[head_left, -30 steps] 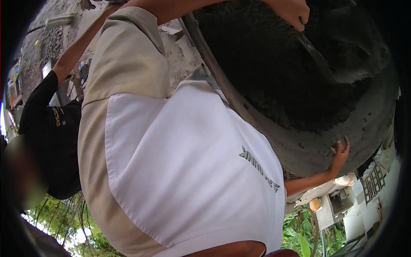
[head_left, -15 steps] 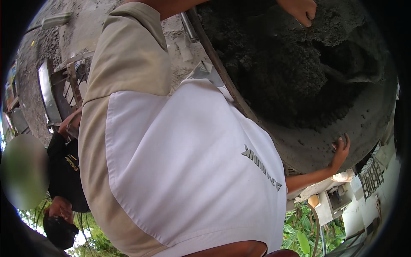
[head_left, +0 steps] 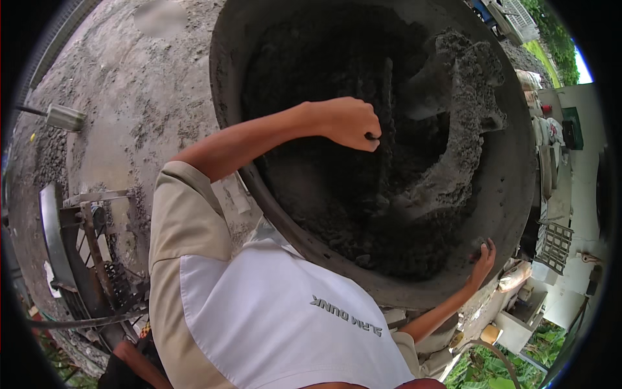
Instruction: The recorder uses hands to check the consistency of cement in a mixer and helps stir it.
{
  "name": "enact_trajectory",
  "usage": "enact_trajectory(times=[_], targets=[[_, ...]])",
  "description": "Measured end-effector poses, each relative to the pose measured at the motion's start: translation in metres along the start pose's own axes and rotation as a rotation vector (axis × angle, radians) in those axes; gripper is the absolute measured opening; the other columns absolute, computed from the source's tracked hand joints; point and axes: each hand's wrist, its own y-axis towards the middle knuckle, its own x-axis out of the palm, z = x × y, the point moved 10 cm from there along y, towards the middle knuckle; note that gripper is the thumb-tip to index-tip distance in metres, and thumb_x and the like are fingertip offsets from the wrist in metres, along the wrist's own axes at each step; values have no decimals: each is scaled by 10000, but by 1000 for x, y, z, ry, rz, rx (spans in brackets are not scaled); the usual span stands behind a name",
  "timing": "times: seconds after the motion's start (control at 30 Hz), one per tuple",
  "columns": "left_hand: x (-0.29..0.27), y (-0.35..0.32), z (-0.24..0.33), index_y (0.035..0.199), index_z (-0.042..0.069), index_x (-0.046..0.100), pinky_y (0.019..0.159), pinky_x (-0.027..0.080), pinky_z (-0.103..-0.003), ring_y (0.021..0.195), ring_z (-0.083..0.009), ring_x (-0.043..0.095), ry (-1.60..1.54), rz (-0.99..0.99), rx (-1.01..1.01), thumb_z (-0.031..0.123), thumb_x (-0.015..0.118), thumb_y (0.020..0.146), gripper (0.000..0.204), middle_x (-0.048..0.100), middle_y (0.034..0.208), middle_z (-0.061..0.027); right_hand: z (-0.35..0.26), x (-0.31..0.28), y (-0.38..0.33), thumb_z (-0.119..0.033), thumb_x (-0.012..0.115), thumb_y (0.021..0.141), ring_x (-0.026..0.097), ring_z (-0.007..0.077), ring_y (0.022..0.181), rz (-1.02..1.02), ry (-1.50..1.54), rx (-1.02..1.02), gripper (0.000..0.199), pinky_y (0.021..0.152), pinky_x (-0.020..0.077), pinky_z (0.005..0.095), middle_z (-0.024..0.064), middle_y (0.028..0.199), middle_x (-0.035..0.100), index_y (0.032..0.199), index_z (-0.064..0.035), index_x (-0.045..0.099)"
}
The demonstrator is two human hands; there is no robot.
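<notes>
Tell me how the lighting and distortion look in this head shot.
Head view: daylight falls evenly on the white shirt, while the mixer drum interior stays dark around the left hand; fisheye bends the drum rim, black vignette rings the frame, and sky at upper right is overexposed.

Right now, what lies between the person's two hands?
Head view: wet grey concrete inside the mixer drum lies between left hand and right hand.

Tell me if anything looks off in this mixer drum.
A thick ridge of grey concrete stands caked against the mixer drum wall instead of lying with the mix below. The left hand is fisted near it, and the right hand is on the rim.
</notes>
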Motion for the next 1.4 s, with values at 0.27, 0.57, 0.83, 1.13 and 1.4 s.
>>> enact_trajectory(times=[0.27, 0.57, 0.83, 1.13, 1.4], targets=[[-3, 4, 12, 613, 14, 558, 546, 428, -409, 553, -345, 525, -74, -4, -33, 247, 545, 839, 324, 533, 550, -130, 1, -1, -3, -243, 594, 874, 527, 98, 526, -35, 62, -2, 407, 477, 439, 232, 31, 738, 591, 1205, -21, 516], [-8, 3, 27, 600, 2, 515, 528, 397, -429, 535, -362, 500, 0, -53, -4, 221, 585, 823, 320, 495, 537, -161, -10, 7, -13, -131, 602, 835, 498, 85, 506, -22, 120, 48, 351, 482, 430, 231, 28, 740, 607, 1162, -27, 527], [-13, 21, 48, 589, -19, 460, 497, 352, -424, 520, -371, 464, 51, -49, -42, 170, 626, 804, 331, 440, 531, -188, 0, -6, -13, -178, 657, 821, 522, 93, 565, -57, 17, 44, 368, 516, 450, 259, 53, 771, 629, 1150, -71, 534], [28, 16, 76, 580, -33, 437, 470, 324, -387, 452, -329, 422, 41, -234, -72, 123, 630, 801, 332, 416, 504, -170, 3, -12, -4, -315, 656, 744, 625, 223, 632, -77, -89, -50, 493, 630, 493, 338, 139, 833, 667, 1140, -42, 550], [63, 4, 86, 592, -24, 487, 481, 362, -384, 497, -345, 484, 56, -377, -1, 161, 635, 799, 314, 486, 538, -167, 5, -10, -10, -319, 654, 733, 618, 219, 621, -93, -88, -40, 515, 629, 490, 337, 137, 842, 673, 1143, -27, 547]])
